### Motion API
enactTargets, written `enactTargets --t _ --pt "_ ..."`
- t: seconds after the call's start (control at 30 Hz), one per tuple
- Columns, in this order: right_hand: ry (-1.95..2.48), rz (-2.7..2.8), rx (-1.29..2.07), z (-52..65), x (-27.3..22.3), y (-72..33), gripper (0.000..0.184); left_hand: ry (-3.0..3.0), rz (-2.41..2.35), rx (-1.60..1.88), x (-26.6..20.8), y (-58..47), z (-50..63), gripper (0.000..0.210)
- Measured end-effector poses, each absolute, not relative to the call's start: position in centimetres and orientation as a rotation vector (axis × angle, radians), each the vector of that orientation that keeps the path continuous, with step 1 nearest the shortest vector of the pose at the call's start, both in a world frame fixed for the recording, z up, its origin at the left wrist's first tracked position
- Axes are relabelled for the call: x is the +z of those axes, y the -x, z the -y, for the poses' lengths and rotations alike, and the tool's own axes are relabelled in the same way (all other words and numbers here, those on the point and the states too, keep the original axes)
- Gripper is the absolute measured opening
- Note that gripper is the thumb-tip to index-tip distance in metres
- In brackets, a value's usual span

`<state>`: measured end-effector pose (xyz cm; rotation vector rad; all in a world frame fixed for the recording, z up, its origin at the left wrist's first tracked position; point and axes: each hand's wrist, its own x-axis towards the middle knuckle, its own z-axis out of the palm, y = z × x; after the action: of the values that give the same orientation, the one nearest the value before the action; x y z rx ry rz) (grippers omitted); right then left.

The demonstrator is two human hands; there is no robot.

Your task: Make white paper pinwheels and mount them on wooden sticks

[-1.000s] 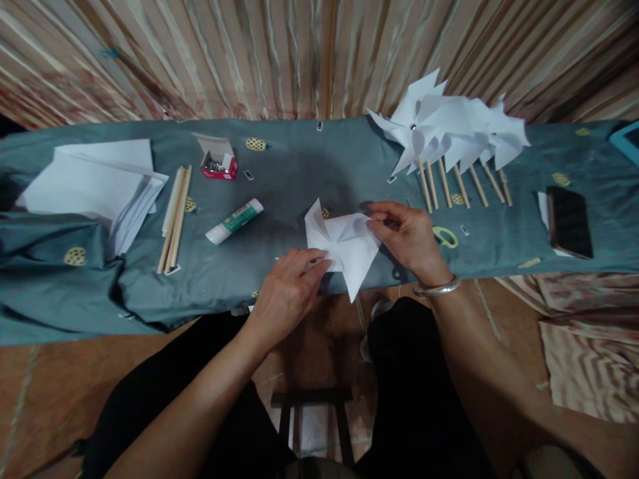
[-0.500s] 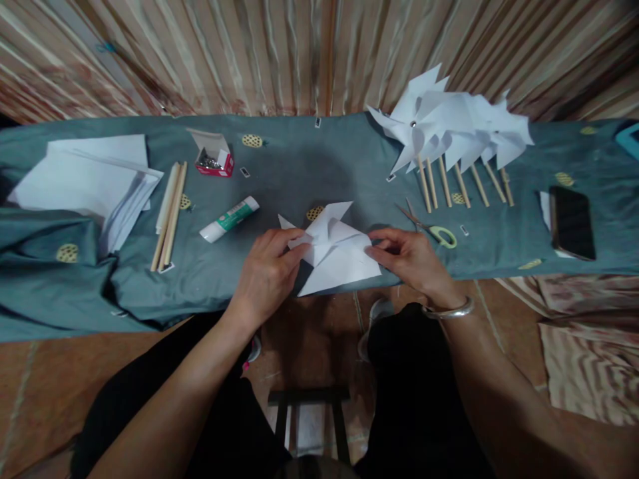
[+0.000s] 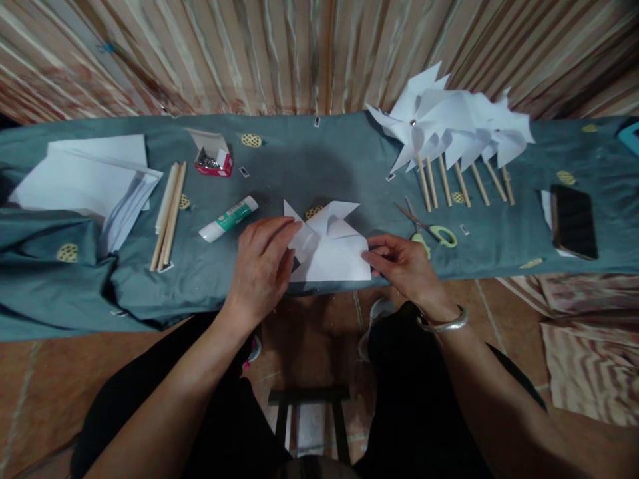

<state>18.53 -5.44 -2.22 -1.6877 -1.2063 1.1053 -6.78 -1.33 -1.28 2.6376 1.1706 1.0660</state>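
A white paper pinwheel (image 3: 334, 247) with folded blades lies near the front edge of the cloth-covered table, between my two hands. My right hand (image 3: 404, 263) pinches its right edge between thumb and fingers. At the left side, my left hand (image 3: 262, 263) has its thumb and fingers apart, with the fingertips against or just over a blade; exact contact is hard to tell. A glue stick (image 3: 228, 218) with a green label lies beyond my left hand. Green-handled scissors (image 3: 433, 231) lie open just beyond my right hand.
Several finished pinwheels (image 3: 449, 126) on wooden sticks lie at the back right. A phone (image 3: 574, 223) rests at the far right. To the left are a red box of small metal pieces (image 3: 213, 163), wooden sticks (image 3: 172, 216) and white paper sheets (image 3: 100, 166). A striped curtain (image 3: 299, 60) hangs behind.
The pinwheel has turned a little, its bottom edge now nearly level. My left thumb and fingers have spread from their pinch; my right hand has shifted slightly down and left, still holding the paper.
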Motion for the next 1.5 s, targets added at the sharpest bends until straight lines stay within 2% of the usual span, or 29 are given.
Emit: enactTargets --t 0.2,0.3,0.43,0.5,0.63,0.8,1.03,1.5 --pt "1.861 1.506 0.574 6.0 -0.7 -18.7 0.023 -2.579 -1.245 1.057 -0.5 7.8 0.9 0.040" --pt "1.850 1.535 0.469 6.2 -0.2 -18.6 0.024 -2.634 -1.175 1.084 -0.1 7.1 1.8 0.037" --pt "1.771 1.552 0.501 6.0 -0.4 -18.2 0.028 -2.790 -0.861 0.969 -0.5 5.1 3.8 0.022" --pt "1.726 1.581 0.494 5.9 -0.6 -18.0 0.028 -2.826 -0.862 0.847 -0.8 4.2 4.4 0.015" --pt "1.581 1.715 0.466 5.8 -0.7 -17.8 0.026 -2.886 -0.911 0.670 -1.1 3.6 4.5 0.012" --pt "1.545 1.835 0.435 5.9 -0.6 -17.7 0.033 -2.907 -0.937 0.570 -1.2 3.7 4.3 0.012" --pt "1.526 1.804 0.509 6.1 -0.5 -17.9 0.036 -2.905 -0.942 0.582 -1.2 3.8 4.3 0.013" --pt "1.466 1.732 0.904 6.3 0.3 -18.7 0.019 -2.817 -0.975 0.705 -1.0 4.1 4.4 0.015"
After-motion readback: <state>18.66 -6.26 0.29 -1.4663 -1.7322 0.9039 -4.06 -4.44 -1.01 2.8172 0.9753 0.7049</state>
